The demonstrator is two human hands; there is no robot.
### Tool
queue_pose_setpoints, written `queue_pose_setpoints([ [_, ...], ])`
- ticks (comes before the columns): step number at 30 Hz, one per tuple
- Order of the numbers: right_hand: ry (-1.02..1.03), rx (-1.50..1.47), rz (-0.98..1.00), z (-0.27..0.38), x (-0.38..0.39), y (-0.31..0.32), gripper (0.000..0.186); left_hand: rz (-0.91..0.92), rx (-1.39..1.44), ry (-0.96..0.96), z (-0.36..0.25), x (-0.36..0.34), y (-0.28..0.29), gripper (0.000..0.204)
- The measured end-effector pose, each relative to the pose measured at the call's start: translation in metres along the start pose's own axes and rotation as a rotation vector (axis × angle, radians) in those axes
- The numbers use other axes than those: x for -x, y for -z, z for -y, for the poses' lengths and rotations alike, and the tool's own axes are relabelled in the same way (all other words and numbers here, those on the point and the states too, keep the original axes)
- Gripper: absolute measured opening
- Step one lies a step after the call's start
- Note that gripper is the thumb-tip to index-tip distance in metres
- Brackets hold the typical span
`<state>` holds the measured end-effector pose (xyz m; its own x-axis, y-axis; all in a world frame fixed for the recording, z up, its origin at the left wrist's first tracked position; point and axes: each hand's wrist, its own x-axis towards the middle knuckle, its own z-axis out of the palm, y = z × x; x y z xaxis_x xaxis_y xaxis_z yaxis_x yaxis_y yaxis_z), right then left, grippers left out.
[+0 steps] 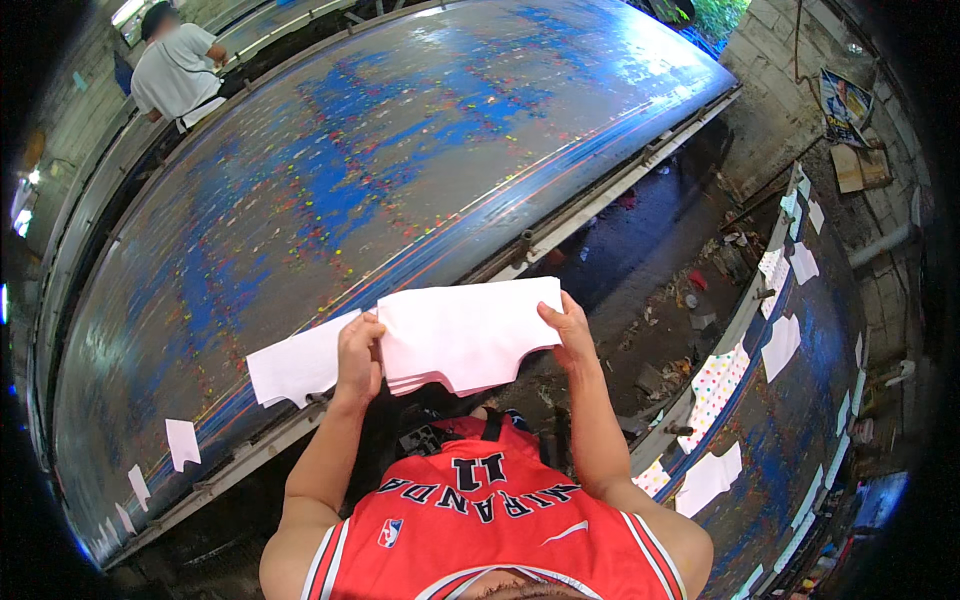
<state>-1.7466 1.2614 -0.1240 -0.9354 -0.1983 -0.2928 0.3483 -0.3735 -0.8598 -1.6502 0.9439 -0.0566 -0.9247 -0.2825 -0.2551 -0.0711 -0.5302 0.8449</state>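
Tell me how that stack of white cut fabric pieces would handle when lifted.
Probably floppy: the stack is held at both ends by the left hand and right hand. Likely light. Layers fan at the lower edge, so they may slide apart.

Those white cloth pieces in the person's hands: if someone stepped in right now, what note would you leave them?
Left hand: grips the stack of white cloth pieces at its left edge, with one loose piece sticking out leftward.
Right hand: holds the stack's right edge.
Stack is held up over the near edge of the long paint-spattered table.
Done: a few small white pieces already lie on the table's left end.
Left: the whole stack is in hand, and most of the table is bare.
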Motion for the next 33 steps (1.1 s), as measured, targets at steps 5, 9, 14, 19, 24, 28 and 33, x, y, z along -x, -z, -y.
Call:
queue_pose_setpoints([
  [5,0.023,0.168,-0.076,0.033,-0.015,0.029,0.04,-0.045,-0.016,0.142,0.054,-0.018,-0.025,0.006],
  [9,0.202,0.202,-0.041,0.078,-0.053,0.03,0.047,0.068,-0.029,0.035,0.052,-0.038,-0.046,0.007],
  [14,0.462,0.201,-0.125,0.13,-0.116,0.023,0.061,0.057,-0.027,-0.084,0.041,-0.089,-0.076,0.007],
  [19,0.836,1.048,-0.262,0.112,-0.129,0.013,0.045,0.032,-0.344,-0.099,0.053,-0.121,-0.108,0.007],
  [24,0.284,0.677,0.417,0.077,-0.109,-0.032,0.057,0.124,-0.594,-0.236,0.058,-0.137,-0.139,0.018],
  [28,0.343,0.704,0.356,0.092,-0.11,-0.054,0.068,0.136,-0.671,-0.502,0.05,-0.145,-0.163,0.044],
  [33,0.265,0.726,0.237,0.1,-0.133,-0.051,0.054,0.283,-0.647,-0.318,0.046,-0.139,-0.177,0.064],
])
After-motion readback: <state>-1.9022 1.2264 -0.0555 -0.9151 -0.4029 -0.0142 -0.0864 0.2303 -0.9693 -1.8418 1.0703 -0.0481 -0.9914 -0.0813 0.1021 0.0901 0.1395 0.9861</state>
